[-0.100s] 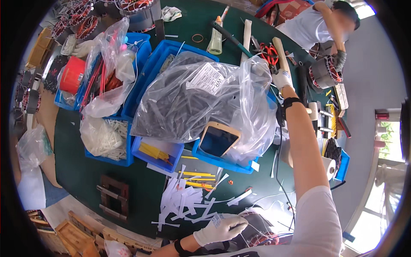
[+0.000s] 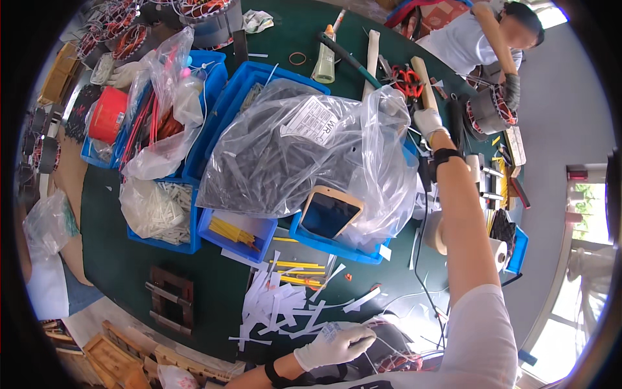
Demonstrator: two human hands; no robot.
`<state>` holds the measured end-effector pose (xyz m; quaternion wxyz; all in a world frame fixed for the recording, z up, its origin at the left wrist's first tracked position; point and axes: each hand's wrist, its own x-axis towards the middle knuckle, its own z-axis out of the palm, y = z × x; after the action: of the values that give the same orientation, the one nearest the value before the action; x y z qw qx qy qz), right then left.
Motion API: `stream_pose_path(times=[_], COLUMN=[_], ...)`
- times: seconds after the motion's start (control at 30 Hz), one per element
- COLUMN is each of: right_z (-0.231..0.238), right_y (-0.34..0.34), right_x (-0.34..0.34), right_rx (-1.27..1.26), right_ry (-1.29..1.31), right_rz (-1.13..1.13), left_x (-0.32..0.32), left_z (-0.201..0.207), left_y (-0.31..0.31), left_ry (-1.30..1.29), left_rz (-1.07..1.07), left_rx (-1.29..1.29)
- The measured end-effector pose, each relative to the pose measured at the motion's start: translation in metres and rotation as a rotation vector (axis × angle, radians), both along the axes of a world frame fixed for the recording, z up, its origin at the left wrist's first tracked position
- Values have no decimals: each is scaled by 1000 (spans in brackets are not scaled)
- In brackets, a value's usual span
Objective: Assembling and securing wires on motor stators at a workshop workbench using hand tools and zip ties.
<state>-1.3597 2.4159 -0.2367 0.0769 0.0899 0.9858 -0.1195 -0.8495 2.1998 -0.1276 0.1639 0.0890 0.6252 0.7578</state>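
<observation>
My left hand [image 2: 338,344], in a white glove, is low in the view with its fingers curled into a pinch. Pale thin wires [image 2: 391,349] pass by its fingertips, and what it pinches is too small to make out. Right beside it sits a motor stator [image 2: 400,362] with red and white windings, partly hidden by my body. My right arm stretches far ahead. Its gloved right hand [image 2: 429,122] closes at the near end of a pale wooden stick [image 2: 424,83], its fingers partly hidden. Red-handled cutting tools [image 2: 408,82] lie just left of that stick.
A big clear bag of dark pieces [image 2: 272,155] covers blue bins mid-table, with a phone [image 2: 330,212] on top. Paper strips [image 2: 275,301] and yellow tubes [image 2: 298,272] lie nearer. A black cable [image 2: 421,259] hangs by my right arm. A co-worker [image 2: 466,48] handles another stator [image 2: 487,111].
My right hand has shifted slightly toward the wooden stick's near end. The co-worker's gloved hand has come down onto the far stator. My left hand stays about where it was.
</observation>
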Motion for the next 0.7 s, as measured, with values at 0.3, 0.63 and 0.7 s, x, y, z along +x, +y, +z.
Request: stream_pose_path(times=[0.3, 0.63, 0.7], right_z=[141, 367, 368], right_y=[72, 14, 15], right_x=[68, 311, 334], right_rx=[18, -684, -759], right_ry=[585, -339, -373], right_rz=[311, 409, 392], left_x=[-20, -37, -27], left_z=[31, 87, 103], left_y=[-1, 28, 30], left_ry=[404, -137, -199], left_rz=[33, 88, -2], left_rx=[-276, 82, 251])
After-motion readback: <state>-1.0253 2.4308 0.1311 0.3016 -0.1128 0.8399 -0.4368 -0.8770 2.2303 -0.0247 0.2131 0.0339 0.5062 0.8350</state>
